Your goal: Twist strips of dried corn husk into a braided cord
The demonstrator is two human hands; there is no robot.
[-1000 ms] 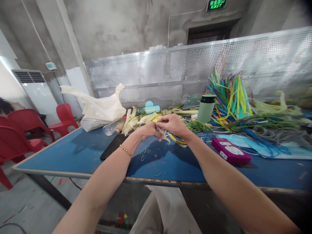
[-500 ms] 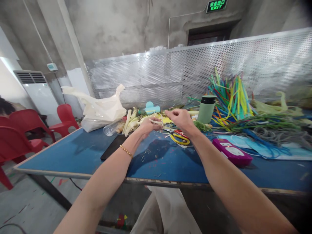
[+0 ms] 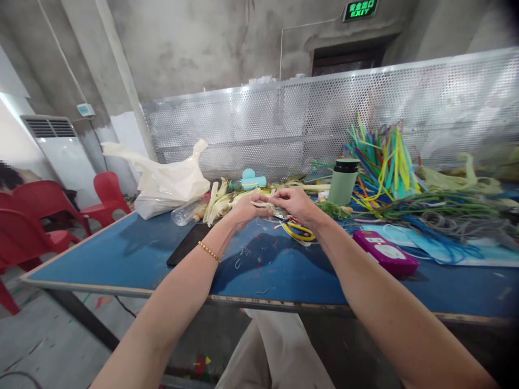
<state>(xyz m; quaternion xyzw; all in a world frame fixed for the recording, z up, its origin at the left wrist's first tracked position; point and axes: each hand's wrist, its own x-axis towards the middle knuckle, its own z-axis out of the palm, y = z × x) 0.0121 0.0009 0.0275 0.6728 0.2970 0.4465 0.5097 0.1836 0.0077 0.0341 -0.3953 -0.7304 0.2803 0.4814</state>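
Both hands meet above the middle of the blue table. My left hand is closed on a thin pale strip of husk, and my right hand pinches the other end of the same strip. Just below my right hand lie yellow-handled scissors. Behind my hands sits a pile of pale corn husks.
A black tablet lies left of my hands, a magenta device to the right. A green cup, coloured strips, green and blue cords and a white plastic bag crowd the back. Red chairs stand at the left.
My right hand had swung away toward the back, then came back to my left hand and took the strip again. My left hand stayed in place.
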